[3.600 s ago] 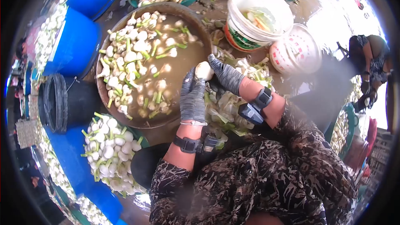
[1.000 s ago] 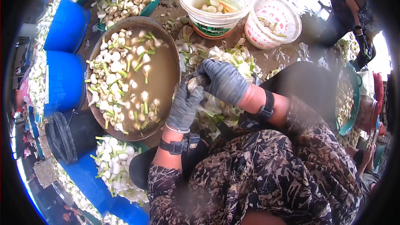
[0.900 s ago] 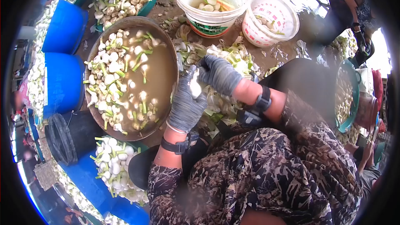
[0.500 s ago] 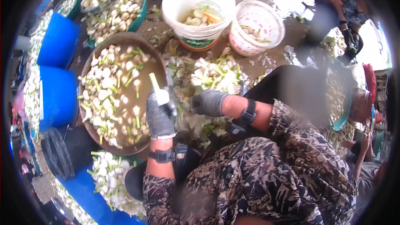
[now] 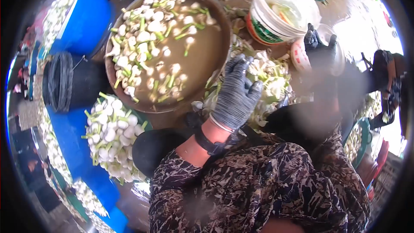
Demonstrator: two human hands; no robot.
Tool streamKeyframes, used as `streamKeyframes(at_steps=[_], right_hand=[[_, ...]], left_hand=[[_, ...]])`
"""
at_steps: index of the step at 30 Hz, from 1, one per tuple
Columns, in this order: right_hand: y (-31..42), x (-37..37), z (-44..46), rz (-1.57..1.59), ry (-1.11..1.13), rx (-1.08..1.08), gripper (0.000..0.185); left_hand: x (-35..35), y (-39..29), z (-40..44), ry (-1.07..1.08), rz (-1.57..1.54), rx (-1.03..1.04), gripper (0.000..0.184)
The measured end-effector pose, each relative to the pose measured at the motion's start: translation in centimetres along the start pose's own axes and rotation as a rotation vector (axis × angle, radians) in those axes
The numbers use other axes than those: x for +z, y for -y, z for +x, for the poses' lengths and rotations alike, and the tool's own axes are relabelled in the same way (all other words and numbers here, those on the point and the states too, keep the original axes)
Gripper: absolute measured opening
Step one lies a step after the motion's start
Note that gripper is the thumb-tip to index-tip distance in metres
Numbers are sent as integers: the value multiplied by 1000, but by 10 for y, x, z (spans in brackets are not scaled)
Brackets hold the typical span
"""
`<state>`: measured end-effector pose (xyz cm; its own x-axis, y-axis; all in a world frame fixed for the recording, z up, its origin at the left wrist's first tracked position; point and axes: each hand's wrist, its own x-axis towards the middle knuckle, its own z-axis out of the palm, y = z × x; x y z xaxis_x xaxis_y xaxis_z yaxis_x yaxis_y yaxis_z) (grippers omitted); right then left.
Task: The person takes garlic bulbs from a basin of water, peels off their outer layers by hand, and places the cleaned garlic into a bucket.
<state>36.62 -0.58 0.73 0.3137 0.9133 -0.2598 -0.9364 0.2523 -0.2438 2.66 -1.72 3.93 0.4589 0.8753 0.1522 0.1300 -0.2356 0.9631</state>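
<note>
My left hand (image 5: 236,95), in a grey glove, is over the pile of pale peelings and leaves (image 5: 274,75). Its thumb stands apart from the half-curled fingers, and I see no bulb in it. My right hand (image 5: 319,45), in a dark glove, is raised in front of the small white bucket with red print (image 5: 300,56). Its fingers point up and spread, though a blurred spot covers the wrist. Left of my left hand, a wide round basin (image 5: 226,43) holds brown water and white garlic bulbs (image 5: 144,36) with green stems.
A large white bucket (image 5: 255,15) stands beyond the peelings. Trimmed garlic bulbs (image 5: 114,136) are heaped near my left knee. Blue tubs (image 5: 88,19) and a black bucket (image 5: 79,82) line the left side. Another person (image 5: 390,73) is at the far right.
The garlic bulb my left hand held is no longer in it. That hand has moved from the basin's edge to the peelings; my right hand has reached out toward the buckets. The view has shifted.
</note>
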Motion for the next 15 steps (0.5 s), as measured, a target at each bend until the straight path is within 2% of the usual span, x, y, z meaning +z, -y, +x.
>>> streamKeyframes(at_steps=[3, 5, 6, 8, 10, 12, 14, 15], right_hand=[[-92, 8, 25, -650, 110, 157, 41], [-182, 49, 3, -1164, 195, 286, 29], [-224, 55, 0, -1442, 325, 328, 29], [-297, 43, 5, -1924, 598, 266, 30], [-358, 20, 17, -2187, 698, 266, 32], [-398, -7, 30, -2310, 667, 322, 34], [-416, -19, 36, -2367, 620, 381, 36], [-419, -22, 38, -2359, 610, 397, 37]], left_hand=[[-14, 2, -2, -72, -48, 52, 50], [-31, -1, -1, -87, -10, 44, 47], [-39, -2, 0, -97, 27, 44, 44], [-48, 3, -2, -181, -3, 10, 38], [-59, 10, -3, -243, -88, -53, 35], [-71, 11, -4, -294, -138, -90, 32], [-81, -2, -2, -354, -504, -242, 30], [-86, -5, -3, -376, -579, -261, 29]])
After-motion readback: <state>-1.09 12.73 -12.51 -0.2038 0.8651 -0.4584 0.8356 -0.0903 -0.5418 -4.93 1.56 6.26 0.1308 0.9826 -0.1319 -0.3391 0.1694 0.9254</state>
